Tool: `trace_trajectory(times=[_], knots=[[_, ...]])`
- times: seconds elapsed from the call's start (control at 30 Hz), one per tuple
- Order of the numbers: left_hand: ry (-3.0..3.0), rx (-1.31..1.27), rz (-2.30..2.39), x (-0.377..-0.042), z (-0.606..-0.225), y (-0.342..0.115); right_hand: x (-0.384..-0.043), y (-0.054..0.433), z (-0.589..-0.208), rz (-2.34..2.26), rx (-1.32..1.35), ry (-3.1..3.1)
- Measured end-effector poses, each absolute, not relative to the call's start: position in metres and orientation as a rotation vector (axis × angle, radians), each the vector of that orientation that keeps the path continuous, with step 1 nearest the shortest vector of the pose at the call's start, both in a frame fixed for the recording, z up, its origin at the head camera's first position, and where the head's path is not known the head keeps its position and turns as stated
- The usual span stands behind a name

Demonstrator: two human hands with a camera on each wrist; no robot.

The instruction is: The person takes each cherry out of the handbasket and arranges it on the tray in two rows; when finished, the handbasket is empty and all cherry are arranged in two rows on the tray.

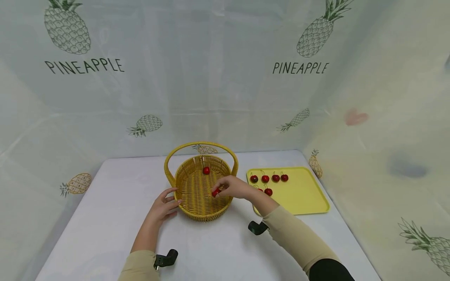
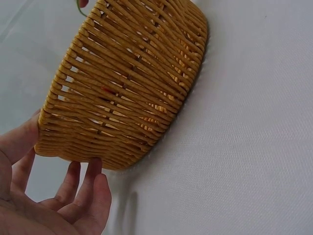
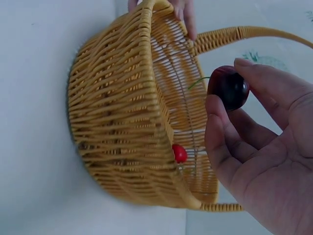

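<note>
A yellow woven basket (image 1: 202,217) with a tall arched handle (image 1: 202,143) stands on the white table. My left hand (image 1: 163,207) holds its left side, thumb at the rim and fingertips against the outer wall (image 2: 122,88). Above the basket's right part, my right hand (image 1: 234,187) pinches a dark red cherry (image 3: 228,88) between thumb and fingers; a green stem sticks out from it. Another red cherry (image 1: 206,170) lies inside the basket near the back wall, also glimpsed past the rim in the right wrist view.
To the right of the basket, a yellow tray (image 1: 302,193) carries several cherries (image 1: 265,178) with stems, grouped at its left side. My right forearm crosses in front of the tray's near left corner. A pineapple-print cloth (image 1: 218,86) hangs behind the table (image 1: 126,187).
</note>
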State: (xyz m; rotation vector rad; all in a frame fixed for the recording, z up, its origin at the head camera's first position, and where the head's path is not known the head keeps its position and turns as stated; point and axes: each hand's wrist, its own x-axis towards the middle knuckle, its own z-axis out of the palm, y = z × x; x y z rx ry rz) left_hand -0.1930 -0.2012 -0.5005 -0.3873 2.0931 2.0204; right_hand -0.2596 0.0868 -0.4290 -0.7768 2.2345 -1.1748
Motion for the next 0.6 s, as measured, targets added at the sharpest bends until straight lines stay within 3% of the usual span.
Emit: trace_trajectory(times=[0.6], knots=[[2.092,-0.389,2.010,-0.195,-0.504,-0.203,-0.254,0.148,-0.432,-1.322,-0.663,2.247]])
